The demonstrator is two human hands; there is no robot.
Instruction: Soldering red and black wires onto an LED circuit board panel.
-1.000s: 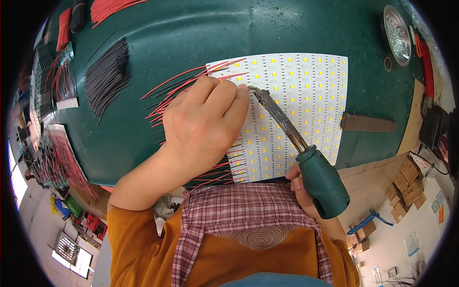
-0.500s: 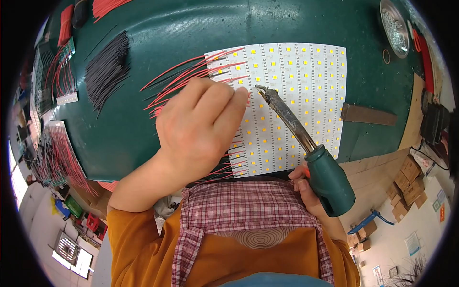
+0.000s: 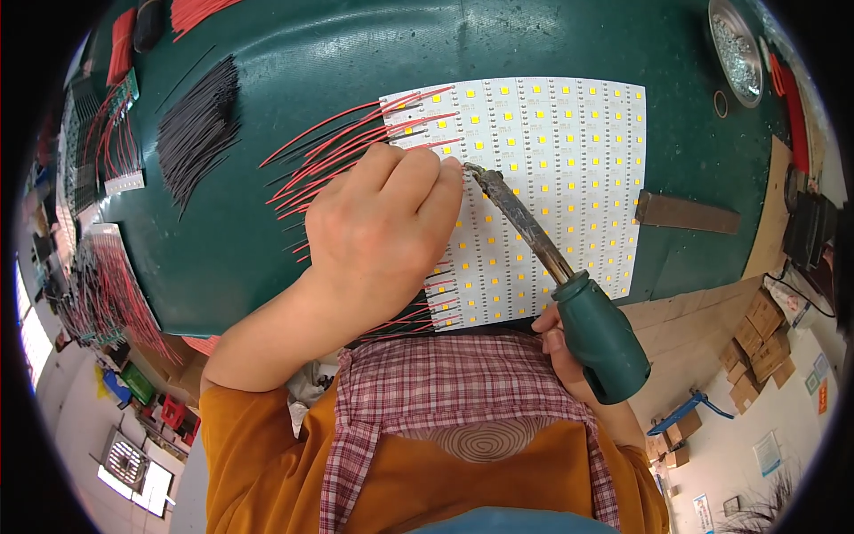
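A white LED board (image 3: pixel 578 200) with rows of small yellow chips lies on the green table mat. Red and black wires (image 3: pixel 342 138) stick out from its left edge, with ends resting on the first columns. My left hand (image 3: pixel 378 222) is closed over that edge, fingertips pinched near the wire ends; what they pinch is hidden. In my right hand (image 3: pixel 562 351), mostly covered by the handle, is a soldering iron (image 3: pixel 605 338) with a green handle. Its dark tip slants up and left, right beside my left fingertips, over the board.
Left of the board lie a pile of black wires (image 3: pixel 200 125) and wired boards (image 3: pixel 116 276). More red wires (image 3: pixel 200 11) are at the back. A metal bar (image 3: pixel 687 214) touches the board's right side. A metal bowl (image 3: pixel 737 53) with small bits and a ring (image 3: pixel 721 104) are far right.
The soldering iron has moved left and its tip has come closer to my left fingertips. My left hand has shifted slightly to the right. The board has barely moved.
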